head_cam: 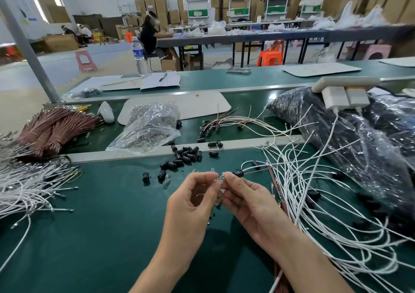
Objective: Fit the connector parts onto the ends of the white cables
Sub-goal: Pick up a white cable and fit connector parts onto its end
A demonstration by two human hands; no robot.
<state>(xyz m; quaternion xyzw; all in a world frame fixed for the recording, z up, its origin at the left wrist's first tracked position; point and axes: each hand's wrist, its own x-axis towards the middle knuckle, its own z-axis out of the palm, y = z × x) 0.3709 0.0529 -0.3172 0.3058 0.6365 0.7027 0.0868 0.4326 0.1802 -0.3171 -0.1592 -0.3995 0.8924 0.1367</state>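
Cables (292,187) — thin, white, looping — sprawl over the green bench (112,214) at right. The right hand (244,200) pinches a black cylindrical cap (238,173) threaded on one wire; the left hand (193,200) pinches a tiny clear glassy part (219,178) against it.

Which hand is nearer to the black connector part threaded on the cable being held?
Right. The right hand pinches the cable just beside the black connector part; the left hand is farther left.

The left hand (192,202) and right hand (246,199) are pinching a small clear part (221,178), a black connector sleeve (238,173) sitting just beside.
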